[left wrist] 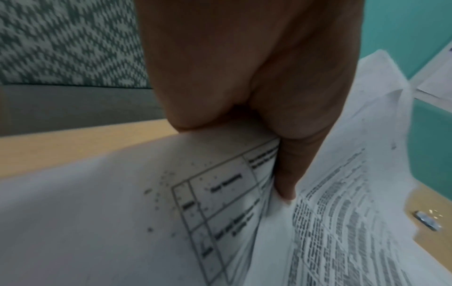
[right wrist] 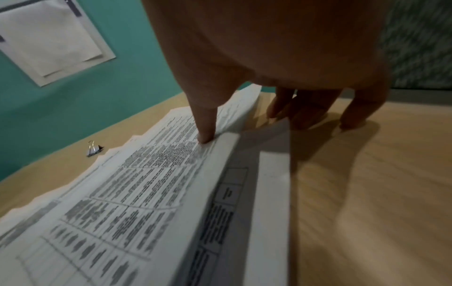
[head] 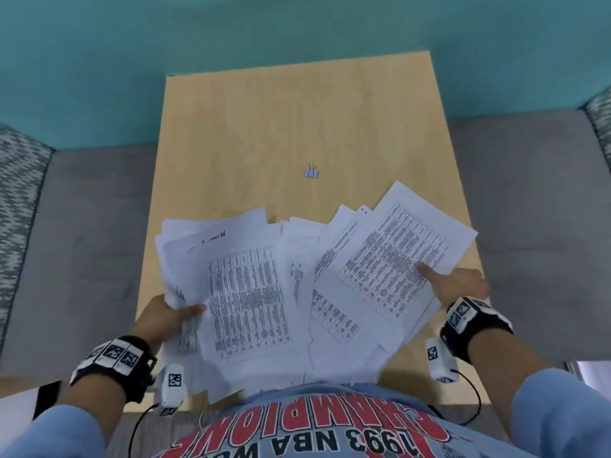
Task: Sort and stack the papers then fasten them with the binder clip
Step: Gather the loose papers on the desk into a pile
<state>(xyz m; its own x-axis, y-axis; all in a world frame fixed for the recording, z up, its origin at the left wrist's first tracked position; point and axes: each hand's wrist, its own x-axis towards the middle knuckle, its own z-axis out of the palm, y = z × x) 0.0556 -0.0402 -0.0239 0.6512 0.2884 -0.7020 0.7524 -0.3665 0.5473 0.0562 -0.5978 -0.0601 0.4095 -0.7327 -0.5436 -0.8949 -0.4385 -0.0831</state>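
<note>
At the table's (head: pixel 231 127) near edge we fan loose papers (head: pixel 251 292), long axes running roughly toward the far edge: our left hand (head: pixel 165 314) pinches one bundle, thumb on top; our right hand (head: pixel 459 284) clamps another. The binder clip (head: pixel 311 172) sits mid-table, handles pointing away.

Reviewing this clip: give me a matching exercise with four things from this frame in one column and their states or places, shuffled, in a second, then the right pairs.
Things:
1. binder clip
2. left hand
3. right hand
4. papers

States:
A. thumb on top of the right-side sheets, fingers under their edge
B. fanned out unevenly over the near part of the table
C. alone on bare wood beyond the sheets
D. grips the left-side bundle

Pairs: 1-C, 2-D, 3-A, 4-B
</note>
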